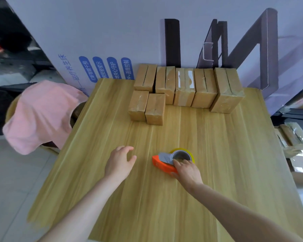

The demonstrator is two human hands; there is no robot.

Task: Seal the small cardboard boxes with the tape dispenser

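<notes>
Several small brown cardboard boxes [182, 89] stand in two rows at the far end of the wooden table [147, 198], their top seams taped. An orange and grey tape dispenser [166, 162] with a yellowish tape roll lies on the table's middle. My right hand [187, 170] lies over its near end, fingers curled on the orange body and the roll. My left hand [120, 163] hovers over the bare table to the dispenser's left, fingers relaxed and holding nothing.
A pink cloth [40, 116] drapes over a chair at the table's left edge. A large white printed carton [98, 49] stands behind the table. More packed cardboard [292, 138] lies on the floor to the right.
</notes>
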